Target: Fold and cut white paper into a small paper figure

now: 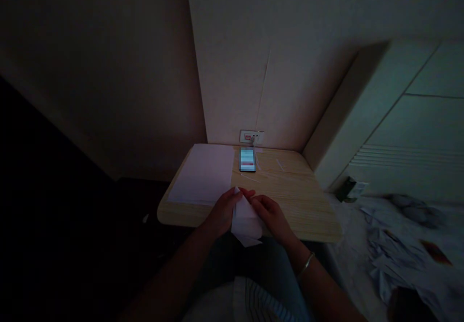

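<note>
Folded paper, held betw. L hand, clamped on its L edge, & R hand, pinching upper R edge. White sheet on table, just beyond L hand; phone farther, ahead of both, screen txt blurred; wall socket behind.

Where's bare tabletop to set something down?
Widest: right side of the table, between the right hand, thin paper strips and right edge. Also a narrow band between white sheet and front edge. Crowded: back centre, phone; front centre, left hand, folded paper.
</note>
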`<state>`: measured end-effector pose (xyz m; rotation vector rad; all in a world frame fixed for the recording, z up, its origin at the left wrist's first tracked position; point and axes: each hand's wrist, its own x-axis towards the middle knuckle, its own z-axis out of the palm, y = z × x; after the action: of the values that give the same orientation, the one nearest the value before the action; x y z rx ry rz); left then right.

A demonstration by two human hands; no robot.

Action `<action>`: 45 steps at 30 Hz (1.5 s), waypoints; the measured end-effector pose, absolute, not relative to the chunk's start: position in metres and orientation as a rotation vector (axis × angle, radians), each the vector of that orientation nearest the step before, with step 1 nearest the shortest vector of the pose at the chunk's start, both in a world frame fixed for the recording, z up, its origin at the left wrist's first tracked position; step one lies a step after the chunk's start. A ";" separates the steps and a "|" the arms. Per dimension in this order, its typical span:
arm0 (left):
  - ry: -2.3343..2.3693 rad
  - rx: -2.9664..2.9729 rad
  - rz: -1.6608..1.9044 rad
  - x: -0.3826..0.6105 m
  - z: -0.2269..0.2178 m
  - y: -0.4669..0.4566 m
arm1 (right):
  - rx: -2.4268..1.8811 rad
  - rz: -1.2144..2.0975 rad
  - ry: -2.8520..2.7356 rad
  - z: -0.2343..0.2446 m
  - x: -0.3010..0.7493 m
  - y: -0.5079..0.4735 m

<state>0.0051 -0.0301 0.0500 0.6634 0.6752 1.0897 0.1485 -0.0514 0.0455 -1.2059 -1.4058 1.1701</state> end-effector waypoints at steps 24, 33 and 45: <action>1.104 1.563 0.988 0.012 0.041 -0.051 | -1.418 0.896 -1.463 0.042 0.145 -0.059; 1.084 1.613 0.775 0.002 0.047 -0.049 | -1.298 1.128 -1.380 0.049 0.149 -0.056; 1.061 1.678 0.728 0.000 0.050 -0.050 | -1.132 1.449 -1.073 0.058 0.151 -0.055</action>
<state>-0.0004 -0.0499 0.0502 1.6783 1.0608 0.7285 0.1505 -0.0546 0.0577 -1.1321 -1.0727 1.4492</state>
